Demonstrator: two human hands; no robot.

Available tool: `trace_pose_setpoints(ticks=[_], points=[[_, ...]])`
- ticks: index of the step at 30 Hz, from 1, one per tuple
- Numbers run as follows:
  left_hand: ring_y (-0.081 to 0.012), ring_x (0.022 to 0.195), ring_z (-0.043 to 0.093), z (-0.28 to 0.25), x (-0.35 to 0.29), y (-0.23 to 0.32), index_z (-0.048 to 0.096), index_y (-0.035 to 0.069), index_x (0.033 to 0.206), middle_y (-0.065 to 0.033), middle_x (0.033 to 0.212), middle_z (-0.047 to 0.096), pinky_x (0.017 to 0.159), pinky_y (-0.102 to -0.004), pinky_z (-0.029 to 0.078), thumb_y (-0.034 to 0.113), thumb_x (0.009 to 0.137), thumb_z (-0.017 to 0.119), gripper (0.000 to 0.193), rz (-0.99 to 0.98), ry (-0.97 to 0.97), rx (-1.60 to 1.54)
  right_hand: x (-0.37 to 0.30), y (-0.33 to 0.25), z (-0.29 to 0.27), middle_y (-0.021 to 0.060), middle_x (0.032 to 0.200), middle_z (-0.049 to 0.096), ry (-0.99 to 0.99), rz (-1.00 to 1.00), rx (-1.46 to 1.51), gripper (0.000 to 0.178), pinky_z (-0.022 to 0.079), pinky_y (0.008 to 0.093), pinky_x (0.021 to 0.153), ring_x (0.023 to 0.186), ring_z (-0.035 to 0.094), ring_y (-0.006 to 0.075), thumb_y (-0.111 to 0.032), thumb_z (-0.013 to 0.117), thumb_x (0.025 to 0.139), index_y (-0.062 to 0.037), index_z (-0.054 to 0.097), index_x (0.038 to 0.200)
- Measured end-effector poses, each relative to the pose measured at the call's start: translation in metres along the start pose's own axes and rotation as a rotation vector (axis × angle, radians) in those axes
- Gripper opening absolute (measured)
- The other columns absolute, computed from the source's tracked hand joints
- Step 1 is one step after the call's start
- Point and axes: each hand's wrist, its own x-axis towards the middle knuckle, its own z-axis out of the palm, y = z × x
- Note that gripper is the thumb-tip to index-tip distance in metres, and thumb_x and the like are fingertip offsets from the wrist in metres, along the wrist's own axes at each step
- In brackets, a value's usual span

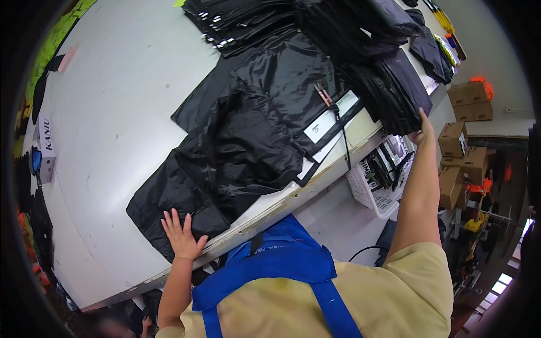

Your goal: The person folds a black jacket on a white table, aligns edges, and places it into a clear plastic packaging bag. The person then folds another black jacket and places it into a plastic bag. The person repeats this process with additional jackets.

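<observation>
A black, shiny garment (242, 146) lies spread and crumpled on the white table. My left hand (185, 236) rests flat on its near left part, fingers spread. Far to the right, my right hand (421, 130) grips the near corner of a stack of folded black fabric (389, 93), thumb on the side and fingertips partly hidden at its underside. Between the hands, small snips with pinkish handles (323, 94) lie on the garment near a white paper strip (332, 117). A dark cord (343, 141) hangs over the table edge.
More black fabric stacks (242, 22) fill the table's far side. A white plastic basket (369, 194) with packed items stands below the right edge. Cardboard boxes (452, 139) are piled at right. A small white box (46, 149) sits at far left. Another person (145, 324) shows at lower left.
</observation>
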Motion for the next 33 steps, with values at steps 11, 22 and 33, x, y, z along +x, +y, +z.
trace_pose_setpoints(ticks=[11,22,33], points=[[-0.0461,0.139,0.017,0.005,0.007,0.008,0.032,0.014,0.14,-0.0228,0.151,0.02,0.11,-0.0606,0.013,0.058,0.083,0.049,0.075,0.015,0.034,0.045,0.105,0.045,-0.09,0.011,0.09,0.061,-0.417,0.047,0.457,0.023,0.049,0.0495,0.079,0.082,0.059,0.0276,-0.02,0.069,0.079,-0.0055,0.058,0.094],[-0.0455,0.138,0.018,-0.002,0.005,0.005,0.035,0.021,0.138,-0.0185,0.151,0.021,0.111,-0.0592,0.014,0.045,0.068,0.07,0.082,-0.028,0.039,-0.025,0.011,0.037,-0.105,0.0244,0.122,0.057,-0.554,-0.159,0.708,0.041,0.037,0.0562,0.103,0.115,0.053,0.0412,-0.017,0.054,0.087,0.0089,0.053,0.118],[-0.0389,0.14,0.017,-0.007,-0.004,0.002,0.044,0.024,0.137,-0.0129,0.152,0.023,0.112,-0.0545,0.014,0.047,0.07,0.072,0.076,-0.074,0.104,-0.123,-0.219,-0.012,-0.173,0.0245,0.118,0.06,-1.268,-0.275,0.411,0.039,0.043,0.0522,0.1,0.11,0.058,0.0386,-0.023,0.044,0.096,0.0078,0.058,0.116]])
